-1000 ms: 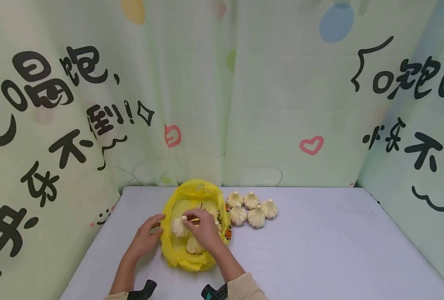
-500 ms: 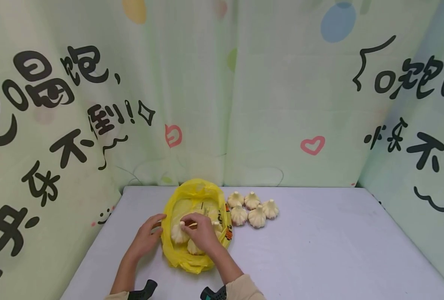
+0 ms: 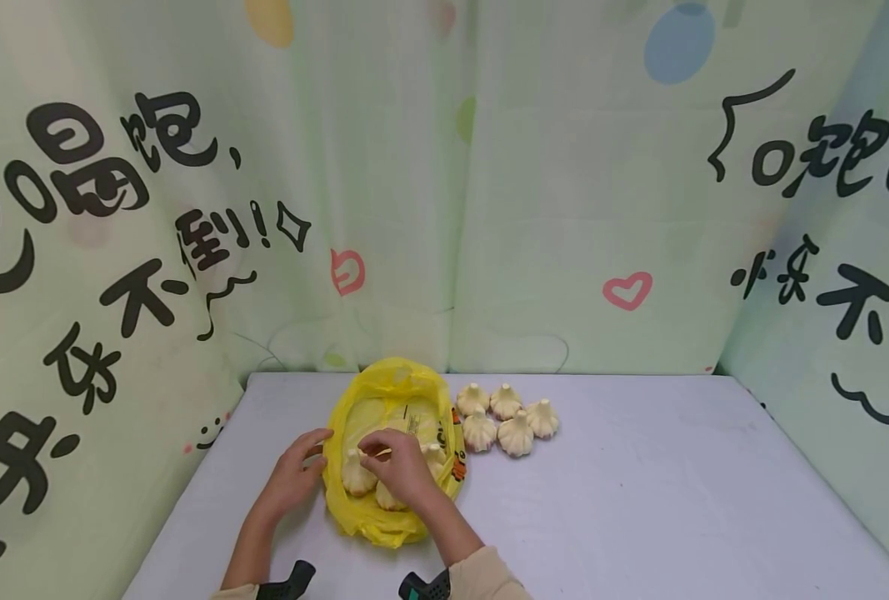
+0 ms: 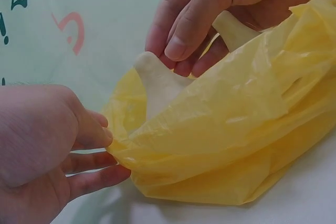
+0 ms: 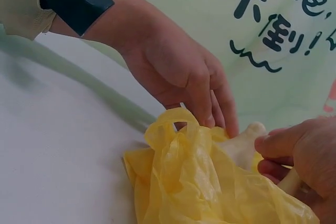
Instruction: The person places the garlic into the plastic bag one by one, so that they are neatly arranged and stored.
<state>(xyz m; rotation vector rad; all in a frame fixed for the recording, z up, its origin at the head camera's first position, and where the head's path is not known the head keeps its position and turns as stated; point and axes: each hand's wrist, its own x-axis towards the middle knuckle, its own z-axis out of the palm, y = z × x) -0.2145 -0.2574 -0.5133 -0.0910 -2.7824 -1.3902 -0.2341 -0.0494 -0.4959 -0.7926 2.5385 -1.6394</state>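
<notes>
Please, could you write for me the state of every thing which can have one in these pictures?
Thin yellow plastic bag: open at the top, crumpled
Pale round garlic bulbs inside the bag: apparently whole, partly hidden
Five pale round garlic bulbs outside it: apparently whole, clustered together
Left hand: touching the bag's edge
Right hand: reaching into the opening; grip unclear
Pale green printed curtain: hanging

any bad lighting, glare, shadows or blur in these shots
Head view: bright and fairly even; left wrist view: dimmer, slightly soft, with pale glare on the bag and a shadow on the table; right wrist view: also dim, a broad shadow crossing the table, probably cast by the left arm.
</notes>
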